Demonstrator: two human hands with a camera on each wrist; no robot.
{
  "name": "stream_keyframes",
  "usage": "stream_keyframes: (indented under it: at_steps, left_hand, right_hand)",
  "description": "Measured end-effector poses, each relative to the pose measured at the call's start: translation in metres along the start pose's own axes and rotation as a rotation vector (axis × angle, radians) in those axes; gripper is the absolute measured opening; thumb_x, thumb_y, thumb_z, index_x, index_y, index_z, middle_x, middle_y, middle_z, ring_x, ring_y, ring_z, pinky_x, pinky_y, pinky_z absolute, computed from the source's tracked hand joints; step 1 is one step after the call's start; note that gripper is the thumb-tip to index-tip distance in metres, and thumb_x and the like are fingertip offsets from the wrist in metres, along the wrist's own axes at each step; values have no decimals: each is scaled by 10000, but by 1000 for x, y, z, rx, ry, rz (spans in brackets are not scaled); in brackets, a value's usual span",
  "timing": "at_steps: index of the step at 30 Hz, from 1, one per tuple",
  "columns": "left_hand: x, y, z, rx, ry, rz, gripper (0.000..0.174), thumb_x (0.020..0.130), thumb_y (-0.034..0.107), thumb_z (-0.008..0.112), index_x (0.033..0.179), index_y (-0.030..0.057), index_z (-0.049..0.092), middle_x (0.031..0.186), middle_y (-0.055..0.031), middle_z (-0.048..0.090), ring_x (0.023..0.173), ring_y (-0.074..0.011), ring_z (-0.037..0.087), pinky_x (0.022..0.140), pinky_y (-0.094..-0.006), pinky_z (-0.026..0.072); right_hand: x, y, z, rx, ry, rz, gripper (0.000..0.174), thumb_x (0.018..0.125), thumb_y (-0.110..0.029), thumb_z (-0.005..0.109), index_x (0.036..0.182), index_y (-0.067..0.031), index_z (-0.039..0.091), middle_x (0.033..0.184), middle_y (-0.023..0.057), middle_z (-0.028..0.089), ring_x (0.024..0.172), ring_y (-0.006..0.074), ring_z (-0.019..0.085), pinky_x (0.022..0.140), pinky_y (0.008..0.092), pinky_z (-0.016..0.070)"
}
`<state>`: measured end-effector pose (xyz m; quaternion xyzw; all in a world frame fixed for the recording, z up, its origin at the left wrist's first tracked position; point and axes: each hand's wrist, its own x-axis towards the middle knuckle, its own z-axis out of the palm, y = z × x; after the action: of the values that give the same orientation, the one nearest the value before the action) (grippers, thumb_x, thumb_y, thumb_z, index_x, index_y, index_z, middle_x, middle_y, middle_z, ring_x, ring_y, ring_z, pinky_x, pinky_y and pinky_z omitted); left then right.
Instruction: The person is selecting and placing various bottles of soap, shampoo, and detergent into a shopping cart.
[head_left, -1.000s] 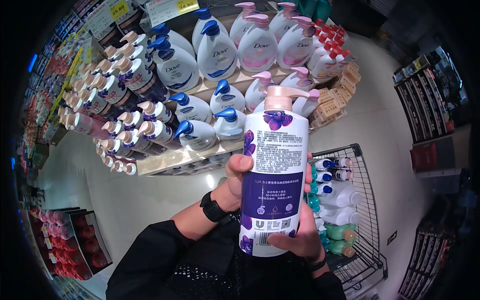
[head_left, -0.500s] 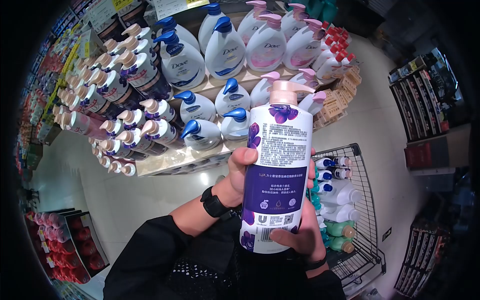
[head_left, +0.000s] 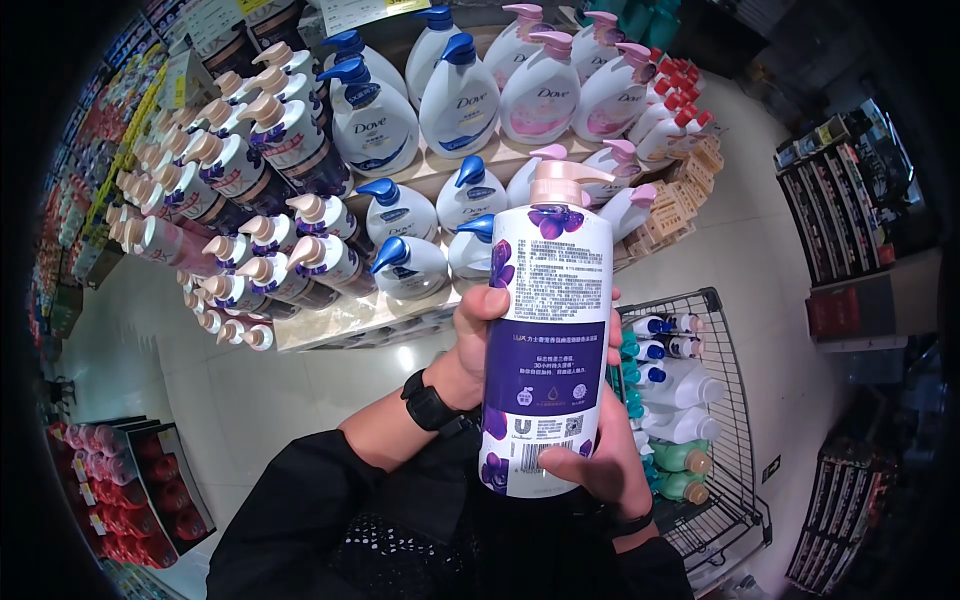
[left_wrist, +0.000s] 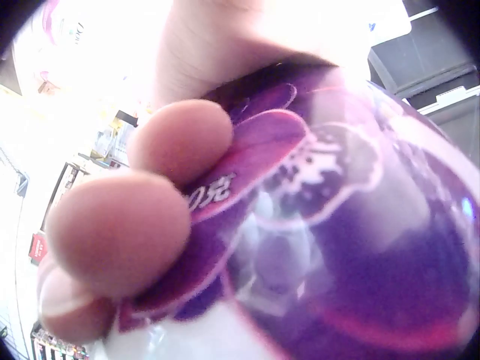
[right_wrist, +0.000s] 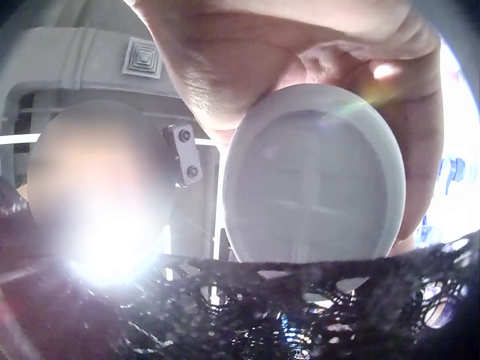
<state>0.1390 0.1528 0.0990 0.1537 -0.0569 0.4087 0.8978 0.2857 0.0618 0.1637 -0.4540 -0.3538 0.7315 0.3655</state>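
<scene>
A white and purple LUX body wash pump bottle (head_left: 550,362) is held up in front of me, back label facing me and beige pump at the top. My left hand (head_left: 470,335) grips its left side, the thumb at the edge of the printed text. In the left wrist view, left fingertips (left_wrist: 120,232) lie against the purple flower print. Lower down, my right hand (head_left: 612,455) holds the bottle's right side, its thumb across the barcode. The bottle's round pale base (right_wrist: 315,187) shows in the right wrist view, with the right hand (right_wrist: 300,52) curved around it.
Beyond the bottle stands a tiered display (head_left: 350,325) of blue-topped Dove bottles (head_left: 375,130), pink-topped ones (head_left: 540,95) and beige-pump LUX bottles (head_left: 285,140). A wire shopping cart (head_left: 735,400) with several bottles is at my right. Red goods fill a low rack (head_left: 160,490) at left.
The display has drifted slightly right in the head view. The bottle sits a little higher in the frame, and both hands keep the same hold on it.
</scene>
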Motion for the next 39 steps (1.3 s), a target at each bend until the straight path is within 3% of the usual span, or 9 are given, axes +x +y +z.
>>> stream_keyframes:
  at_steps: [2, 7, 11, 16, 19, 23, 29, 30, 39]
  left_hand:
    - [-1, -1, 3, 72, 161, 8, 1068, 605, 522, 763, 1370, -115, 377, 1164, -292, 578, 1043, -398, 645, 967, -467, 532]
    - [4, -1, 10, 309, 270, 89, 1040, 594, 516, 745, 1370, -83, 400, 1151, -253, 601, 1056, -355, 650, 956, -435, 540]
    - [3, -9, 12, 416, 355, 154, 987, 614, 498, 729, 1364, -63, 420, 1156, -227, 613, 1057, -319, 651, 939, -420, 543]
    - [5, -18, 16, 563, 474, 169, 848, 763, 500, 673, 1364, -47, 430, 1195, -216, 615, 1083, -305, 645, 931, -414, 540]
    - [5, -12, 23, 618, 447, 167, 708, 960, 542, 492, 1390, -18, 435, 1269, -190, 605, 1122, -284, 634, 946, -399, 529]
    - [-5, -11, 20, 469, 214, 71, 687, 995, 533, 474, 1428, 5, 403, 1341, -125, 562, 1194, -184, 568, 1007, -312, 443]
    - [5, -21, 33, 684, 384, 90, 843, 975, 703, 311, 1446, 8, 391, 1309, -108, 575, 1151, -124, 576, 915, -236, 491]
    - [5, -22, 34, 683, 385, 89, 843, 975, 703, 311, 1446, 8, 391, 1309, -108, 575, 1151, -124, 576, 915, -236, 491]
    - [14, -27, 38, 697, 396, 85, 866, 957, 726, 329, 1435, 9, 405, 1337, -130, 563, 1188, -174, 572, 995, -301, 472]
  right_hand:
    - [-3, 4, -3, -133, 87, -61, 814, 692, -183, 836, 1352, 33, 413, 1180, 134, 631, 1053, 200, 648, 915, 331, 514]
    - [-3, -6, 1, -751, 271, -301, 932, 668, -268, 875, 1384, 39, 363, 1188, 235, 605, 1055, 362, 654, 898, 396, 522]
    - [0, -8, -1, -838, 315, -314, 944, 638, -175, 868, 1399, 44, 353, 1247, 181, 569, 1114, 246, 607, 958, 368, 487]
    - [9, 3, -28, -577, 146, -290, 966, 624, -273, 889, 1381, 32, 371, 1185, 181, 605, 1068, 281, 640, 927, 378, 509]
    - [8, 9, -42, 165, -160, -5, 997, 605, -399, 882, 1378, 17, 412, 1202, 149, 610, 1051, 234, 649, 932, 352, 517]
    - [17, 33, -39, 973, -740, 56, 1239, 552, -632, 822, 1372, 168, 350, 1077, 272, 612, 893, 362, 668, 730, 419, 570]
    - [18, 31, -35, 962, -655, 33, 1255, 533, -583, 833, 1383, 190, 327, 1053, 327, 596, 861, 424, 648, 731, 458, 544]
    - [18, 33, -35, 1012, -667, 32, 1218, 571, -530, 860, 1375, 204, 314, 1050, 372, 581, 874, 479, 646, 755, 495, 545]
    - [23, 46, -46, 1077, -771, 17, 1259, 581, -540, 863, 1409, 199, 269, 1110, 386, 559, 947, 492, 631, 802, 498, 539]
